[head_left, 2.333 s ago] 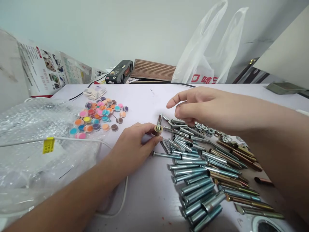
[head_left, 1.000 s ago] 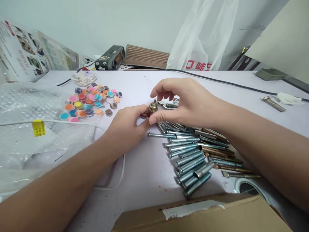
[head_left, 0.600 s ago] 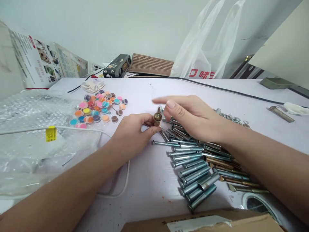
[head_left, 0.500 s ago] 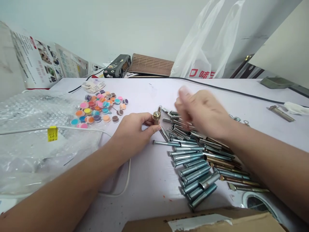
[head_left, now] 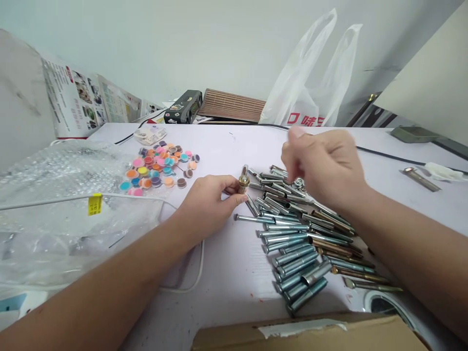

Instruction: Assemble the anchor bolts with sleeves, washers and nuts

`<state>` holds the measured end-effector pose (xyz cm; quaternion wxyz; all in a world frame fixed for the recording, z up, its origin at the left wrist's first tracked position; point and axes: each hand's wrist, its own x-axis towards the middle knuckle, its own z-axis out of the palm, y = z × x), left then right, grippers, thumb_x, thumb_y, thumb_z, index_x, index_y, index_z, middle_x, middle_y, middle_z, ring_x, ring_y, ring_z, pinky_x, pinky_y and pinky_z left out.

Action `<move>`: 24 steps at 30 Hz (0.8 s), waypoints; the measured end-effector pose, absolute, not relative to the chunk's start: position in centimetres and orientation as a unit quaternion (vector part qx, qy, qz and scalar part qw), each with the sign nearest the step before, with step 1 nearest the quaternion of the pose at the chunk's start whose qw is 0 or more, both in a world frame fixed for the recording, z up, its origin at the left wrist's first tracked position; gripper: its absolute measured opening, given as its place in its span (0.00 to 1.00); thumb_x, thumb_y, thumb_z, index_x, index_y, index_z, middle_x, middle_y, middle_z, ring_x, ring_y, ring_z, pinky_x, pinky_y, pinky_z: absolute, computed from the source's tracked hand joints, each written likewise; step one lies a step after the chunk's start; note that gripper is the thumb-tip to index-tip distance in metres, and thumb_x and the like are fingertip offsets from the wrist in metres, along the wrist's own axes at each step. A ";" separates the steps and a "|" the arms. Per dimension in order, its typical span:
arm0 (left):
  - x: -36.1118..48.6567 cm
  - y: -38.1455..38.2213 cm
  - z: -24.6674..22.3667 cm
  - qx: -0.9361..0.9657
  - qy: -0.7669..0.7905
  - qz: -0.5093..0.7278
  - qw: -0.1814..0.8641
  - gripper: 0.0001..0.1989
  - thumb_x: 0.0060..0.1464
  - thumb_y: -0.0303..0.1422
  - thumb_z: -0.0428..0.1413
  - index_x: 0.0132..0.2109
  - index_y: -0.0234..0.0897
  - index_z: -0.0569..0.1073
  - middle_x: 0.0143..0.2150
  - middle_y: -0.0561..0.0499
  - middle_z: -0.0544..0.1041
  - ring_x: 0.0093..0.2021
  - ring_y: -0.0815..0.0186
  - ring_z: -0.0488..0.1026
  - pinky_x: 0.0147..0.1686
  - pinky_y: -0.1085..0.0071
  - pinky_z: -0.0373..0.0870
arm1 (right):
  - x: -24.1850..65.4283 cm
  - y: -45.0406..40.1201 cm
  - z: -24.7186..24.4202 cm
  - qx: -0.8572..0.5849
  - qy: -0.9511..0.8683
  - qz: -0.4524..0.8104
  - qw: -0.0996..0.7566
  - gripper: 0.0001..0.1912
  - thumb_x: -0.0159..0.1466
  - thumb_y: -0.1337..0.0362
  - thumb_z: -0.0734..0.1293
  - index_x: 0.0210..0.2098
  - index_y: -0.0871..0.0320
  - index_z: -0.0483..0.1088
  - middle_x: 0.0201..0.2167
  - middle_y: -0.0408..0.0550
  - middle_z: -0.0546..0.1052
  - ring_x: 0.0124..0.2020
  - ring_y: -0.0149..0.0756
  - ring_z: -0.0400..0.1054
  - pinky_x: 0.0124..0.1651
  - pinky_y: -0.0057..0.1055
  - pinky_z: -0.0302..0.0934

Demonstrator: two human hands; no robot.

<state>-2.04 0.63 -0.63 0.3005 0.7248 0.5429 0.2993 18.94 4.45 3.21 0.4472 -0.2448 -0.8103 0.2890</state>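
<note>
My left hand holds a short brass-coloured bolt between thumb and fingers, upright over the table, a round collar near its top. To the right, above the far part of a metal pile, my right hand is closed with its fingers curled. Whether anything is inside it is hidden. Beneath and in front lie several silver bolts, metal sleeves and bronze-toned bolts. A few small rings show just under the right hand. One thin bolt points out leftward from the pile.
Small colourful paint pots and clear bubble wrap lie at left, with a white cable. A cardboard box stands at the front edge. Behind are a plastic bag and a dark case. A lone bolt lies far right.
My right hand has moved to the right, uncovering small rings beside the pile. My left hand still holds the brass-coloured bolt in about the same spot. The view has shifted slightly.
</note>
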 end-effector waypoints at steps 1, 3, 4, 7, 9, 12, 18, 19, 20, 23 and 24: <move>-2.0 0.7 -0.6 0.729 0.541 0.299 0.295 0.06 0.58 0.34 0.59 0.38 0.37 0.79 0.35 0.59 0.81 0.37 0.69 0.75 0.39 0.72 0.65 | 18.8 4.5 3.2 -0.241 -0.828 0.276 0.424 0.21 0.76 0.65 0.61 0.26 0.57 0.72 0.21 0.40 0.65 0.20 0.41 0.60 0.24 0.33 0.49; -2.0 0.7 -0.7 0.735 0.534 0.304 0.287 0.06 0.58 0.34 0.59 0.37 0.38 0.79 0.34 0.59 0.81 0.35 0.70 0.74 0.37 0.73 0.64 | 18.4 4.5 3.0 -0.209 -0.870 0.262 0.361 0.11 0.71 0.67 0.62 0.37 0.61 0.76 0.30 0.43 0.71 0.29 0.45 0.67 0.31 0.34 0.57; -2.0 0.7 -0.7 0.738 0.531 0.308 0.282 0.06 0.58 0.33 0.59 0.38 0.38 0.79 0.35 0.59 0.81 0.35 0.70 0.74 0.37 0.73 0.64 | 18.2 4.5 2.9 -0.186 -0.887 0.256 0.337 0.11 0.71 0.68 0.62 0.40 0.62 0.76 0.33 0.44 0.72 0.33 0.46 0.68 0.35 0.35 0.58; -2.0 0.6 -0.8 0.742 0.530 0.308 0.271 0.06 0.58 0.34 0.59 0.39 0.37 0.80 0.35 0.58 0.81 0.37 0.69 0.75 0.38 0.73 0.64 | 17.6 4.4 2.8 -0.163 -0.918 0.204 0.300 0.12 0.71 0.76 0.62 0.36 0.62 0.77 0.33 0.45 0.72 0.35 0.47 0.67 0.40 0.37 0.59; -2.0 0.6 -0.8 0.741 0.536 0.301 0.271 0.07 0.58 0.35 0.59 0.38 0.37 0.80 0.34 0.58 0.81 0.36 0.69 0.74 0.37 0.72 0.64 | 17.3 4.1 2.9 -0.204 -0.924 0.129 0.296 0.10 0.69 0.82 0.70 0.35 0.63 0.77 0.30 0.44 0.71 0.34 0.48 0.66 0.39 0.37 0.58; -2.0 0.5 -0.6 0.735 0.543 0.290 0.283 0.07 0.59 0.34 0.58 0.39 0.38 0.80 0.35 0.58 0.81 0.37 0.68 0.74 0.38 0.72 0.64 | 17.2 3.8 3.1 -0.267 -0.917 0.042 0.293 0.17 0.61 0.88 0.83 0.32 0.65 0.78 0.27 0.41 0.69 0.33 0.48 0.65 0.36 0.35 0.59; -1.9 0.3 -0.7 0.757 0.533 0.296 0.235 0.09 0.60 0.35 0.57 0.35 0.35 0.77 0.33 0.57 0.80 0.34 0.70 0.73 0.35 0.74 0.64 | 17.6 4.2 2.9 -0.257 -0.932 0.069 0.245 0.21 0.64 0.90 0.85 0.46 0.66 0.79 0.32 0.39 0.72 0.36 0.46 0.68 0.38 0.33 0.60; -1.9 0.2 -0.7 0.759 0.532 0.298 0.228 0.09 0.60 0.35 0.57 0.35 0.35 0.77 0.34 0.57 0.80 0.34 0.70 0.73 0.36 0.74 0.64 | 17.5 4.3 3.1 -0.248 -0.937 0.069 0.235 0.21 0.64 0.91 0.84 0.44 0.65 0.80 0.31 0.38 0.72 0.35 0.46 0.69 0.37 0.32 0.60; -1.9 0.2 -0.8 0.759 0.531 0.301 0.228 0.08 0.59 0.36 0.58 0.38 0.36 0.78 0.36 0.57 0.81 0.36 0.69 0.74 0.37 0.74 0.65 | 17.4 4.3 3.4 -0.242 -0.940 0.073 0.229 0.20 0.64 0.92 0.83 0.40 0.64 0.80 0.29 0.37 0.72 0.33 0.45 0.69 0.35 0.32 0.60; -1.9 -0.1 -0.8 0.735 0.547 0.307 0.257 0.18 0.59 0.43 0.60 0.53 0.42 0.76 0.41 0.58 0.82 0.42 0.67 0.77 0.42 0.73 0.65 | 17.1 3.8 5.7 -0.278 -0.927 0.096 0.234 0.21 0.66 0.94 0.80 0.35 0.63 0.79 0.29 0.36 0.72 0.31 0.42 0.70 0.32 0.29 0.60; -1.9 -0.1 -0.9 0.727 0.556 0.306 0.262 0.23 0.58 0.47 0.60 0.57 0.43 0.74 0.41 0.58 0.83 0.42 0.66 0.77 0.43 0.73 0.66 | 17.4 3.5 6.7 -0.315 -0.914 0.098 0.235 0.20 0.69 0.93 0.78 0.35 0.63 0.79 0.27 0.35 0.71 0.30 0.41 0.70 0.30 0.27 0.59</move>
